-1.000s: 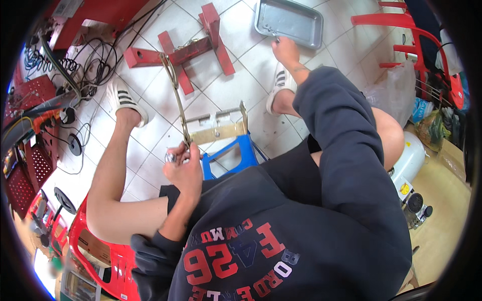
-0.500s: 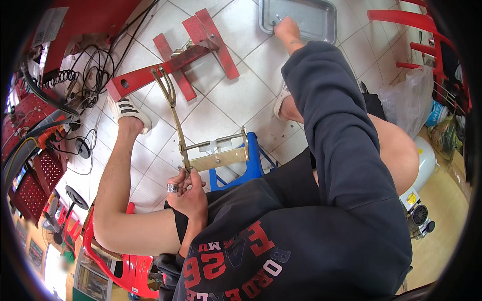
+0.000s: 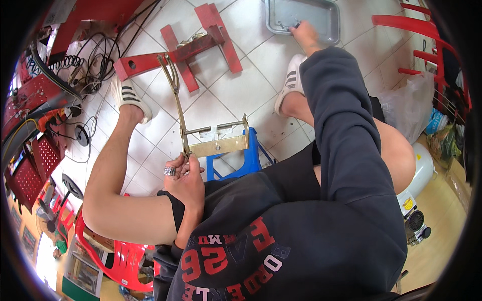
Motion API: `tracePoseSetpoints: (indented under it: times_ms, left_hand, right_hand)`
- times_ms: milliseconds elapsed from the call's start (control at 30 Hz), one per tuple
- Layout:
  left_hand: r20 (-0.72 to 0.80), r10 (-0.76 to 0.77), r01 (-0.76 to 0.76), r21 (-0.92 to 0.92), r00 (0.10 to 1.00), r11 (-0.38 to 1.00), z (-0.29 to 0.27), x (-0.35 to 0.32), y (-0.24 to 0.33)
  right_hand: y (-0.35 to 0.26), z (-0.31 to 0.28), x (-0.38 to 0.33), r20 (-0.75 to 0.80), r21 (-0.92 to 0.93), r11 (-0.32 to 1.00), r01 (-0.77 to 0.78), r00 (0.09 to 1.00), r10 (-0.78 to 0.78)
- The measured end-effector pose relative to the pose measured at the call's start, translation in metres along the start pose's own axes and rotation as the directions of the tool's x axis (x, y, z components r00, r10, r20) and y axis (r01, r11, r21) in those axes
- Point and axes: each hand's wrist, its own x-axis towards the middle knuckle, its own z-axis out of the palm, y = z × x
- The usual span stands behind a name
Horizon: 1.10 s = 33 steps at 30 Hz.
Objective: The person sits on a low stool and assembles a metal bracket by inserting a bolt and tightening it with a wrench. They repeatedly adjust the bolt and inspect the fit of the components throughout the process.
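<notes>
A gold-coloured metal bracket (image 3: 226, 146) with a long forked arm and short rods lies in front of me, over a blue plastic stool (image 3: 253, 155). My left hand (image 3: 187, 181), wearing a wide ring, is closed with its fingertips pinched at the bracket's near left corner. What small part may sit in that pinch is hidden. Out to the far right, my right hand (image 3: 306, 36) reaches over the near edge of a grey metal tray (image 3: 337, 22). Its fingers are closed around something small and dark. Several tiny metal pieces (image 3: 285, 23) lie in the tray beside the fingertips.
A red metal stand (image 3: 191, 50) lies on the white tiles beyond the fork. Tangled black cables (image 3: 93, 65) and red perforated panels (image 3: 32, 175) fill the left. Red chairs (image 3: 401, 22) and a clear plastic bag (image 3: 409, 108) are on the right, near a white tank (image 3: 419, 168).
My right hand has shifted slightly right and nearer at the tray, and its fingers have changed position. The left hand keeps its pinch on the bracket. The whole view has shifted a little.
</notes>
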Motion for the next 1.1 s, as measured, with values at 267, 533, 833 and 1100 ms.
tracePoseSetpoints:
  times_ms: [267, 533, 833, 1100]
  left_hand:
    - [-0.002, 0.039, -0.038, 0.042, 0.999, 0.998, -0.002, 0.001, -0.002]
    - [0.056, 0.051, -0.048, -0.059, 0.997, 0.997, -0.002, 0.006, -0.001]
    - [0.074, 0.059, -0.053, -0.084, 0.996, 0.995, -0.014, 0.001, 0.0]
    - [0.073, 0.082, -0.064, -0.221, 0.994, 0.973, -0.016, -0.003, -0.005]
  right_hand:
    - [0.003, 0.029, 0.037, -0.003, -0.041, 0.984, 0.174, 0.985, -0.174]
    - [0.043, 0.006, 0.054, -0.212, 0.091, 0.987, 0.129, 0.971, -0.107]
    - [-0.128, -0.187, -0.228, -0.338, 0.772, 0.496, 0.398, 0.917, -0.211]
    - [-0.063, -0.1, -0.406, 0.148, 0.978, 0.144, -0.152, 0.988, 0.036]
